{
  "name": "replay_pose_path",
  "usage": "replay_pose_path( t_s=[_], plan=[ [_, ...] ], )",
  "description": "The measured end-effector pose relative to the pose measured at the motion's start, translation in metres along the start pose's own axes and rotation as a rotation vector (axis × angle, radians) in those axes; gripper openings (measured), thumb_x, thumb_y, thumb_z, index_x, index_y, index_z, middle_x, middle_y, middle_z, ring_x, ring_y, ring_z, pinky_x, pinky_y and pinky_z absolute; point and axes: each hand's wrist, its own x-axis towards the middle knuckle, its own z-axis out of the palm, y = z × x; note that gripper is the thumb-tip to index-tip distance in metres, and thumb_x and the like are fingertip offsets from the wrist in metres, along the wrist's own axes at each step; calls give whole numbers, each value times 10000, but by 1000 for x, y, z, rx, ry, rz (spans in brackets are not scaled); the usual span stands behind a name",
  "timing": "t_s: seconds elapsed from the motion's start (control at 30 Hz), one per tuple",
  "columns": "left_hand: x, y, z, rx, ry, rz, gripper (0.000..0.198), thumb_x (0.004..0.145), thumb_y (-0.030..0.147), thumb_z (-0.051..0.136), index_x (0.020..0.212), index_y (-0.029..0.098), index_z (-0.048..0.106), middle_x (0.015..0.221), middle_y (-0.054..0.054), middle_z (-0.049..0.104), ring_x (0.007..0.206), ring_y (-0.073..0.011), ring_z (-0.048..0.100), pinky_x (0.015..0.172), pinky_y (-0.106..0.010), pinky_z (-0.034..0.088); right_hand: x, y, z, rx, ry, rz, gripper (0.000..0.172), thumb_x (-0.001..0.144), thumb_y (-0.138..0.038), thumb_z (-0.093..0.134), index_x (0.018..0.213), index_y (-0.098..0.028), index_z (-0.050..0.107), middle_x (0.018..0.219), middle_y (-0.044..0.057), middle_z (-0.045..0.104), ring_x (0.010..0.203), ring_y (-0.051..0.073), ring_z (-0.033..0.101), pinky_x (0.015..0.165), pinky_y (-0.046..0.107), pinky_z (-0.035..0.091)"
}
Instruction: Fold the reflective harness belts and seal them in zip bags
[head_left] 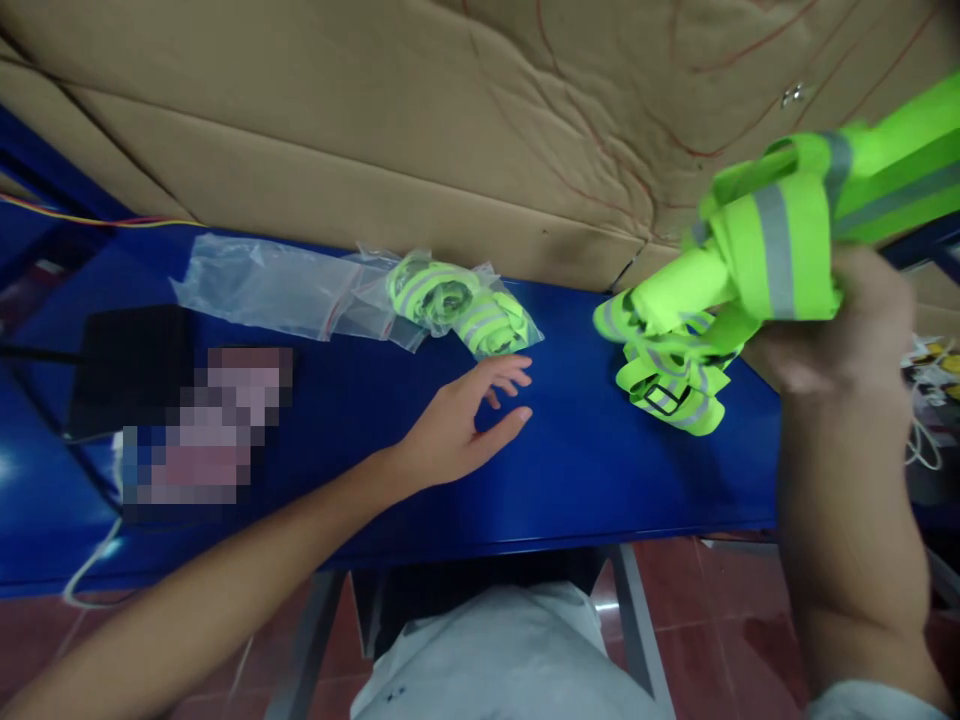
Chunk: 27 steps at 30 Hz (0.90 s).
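Note:
My right hand [840, 320] is raised at the right and closed around a bundle of neon-green reflective straps [772, 250] with grey bands; loose ends with a black buckle [664, 398] hang onto the blue table [570, 470]. My left hand [465, 420] hovers over the table's middle, fingers spread and empty, just below a clear bag holding folded green straps [465, 305].
Empty clear zip bags [262, 285] lie at the back left. A black flat object [131, 365] and a blurred patch sit at the left. A cardboard sheet [420, 130] rises behind the table. White cables [926, 440] lie at the right edge.

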Motion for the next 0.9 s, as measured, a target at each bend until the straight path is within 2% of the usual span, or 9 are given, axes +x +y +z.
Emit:
replay_pose_path(
  t_s=[0.1,0.2,0.3,0.4,0.5,0.63,0.77,0.83,0.9],
  plan=[
    [-1,4,4,-283,-37,-64,815,887,359,813,1555,322,347,1468,-132,590,1217,-225,657,927,-326,583,-35,2,45,162,-101,258,301,853,-418,592,938,-170,742,1093,154,791,1044,333,759,898,528,617],
    [1,4,4,-420,-69,-122,996,803,388,893,1591,338,285,1534,-143,515,1327,-271,606,1049,-379,547,-68,22,84,302,-271,458,432,754,-484,820,1078,-207,751,1110,94,806,1055,323,763,932,515,640],
    [1,1,6,-444,-74,-216,904,807,392,891,1536,299,366,1429,-117,597,1324,-276,613,1139,-409,491,-90,46,103,318,-361,519,504,806,-604,823,1162,-256,744,1153,67,801,1100,277,759,932,439,647],
    [2,-2,9,-470,-85,-370,704,837,427,861,1416,264,495,1308,-86,655,1216,-256,653,1039,-374,537,-99,69,105,365,-456,582,540,876,-704,715,1188,-264,716,1095,70,806,977,242,781,774,375,659],
    [6,-3,7,-598,-65,-527,569,830,452,863,1284,241,595,1165,-50,678,1031,-209,677,886,-315,566,-105,87,104,457,-490,540,567,932,-759,586,1140,-247,708,900,53,797,811,213,775,692,345,645],
    [12,0,0,-788,0,-692,544,784,414,905,1224,222,650,1142,-39,700,1003,-194,675,843,-275,556,-112,93,107,612,-590,426,647,931,-822,502,1064,-222,706,793,53,766,762,226,764,730,384,652],
    [11,1,2,-865,49,-764,545,848,460,846,1286,261,591,1086,-15,689,929,-169,668,784,-263,563,-116,87,106,650,-672,286,487,991,-688,524,1039,-237,703,881,65,783,908,257,780,860,457,649],
    [9,1,6,-807,75,-749,527,879,469,815,1300,282,559,1068,-3,673,930,-161,658,792,-260,567,-118,85,102,574,-636,215,436,994,-632,550,1194,-269,686,1010,70,793,979,269,780,917,490,640],
    [7,0,9,-756,83,-733,518,895,479,791,1307,286,544,1087,-8,663,941,-160,651,797,-257,564,-121,83,96,450,-564,133,550,1008,-645,499,1428,-302,584,1205,101,766,1075,284,768,948,501,635]
  ],
)
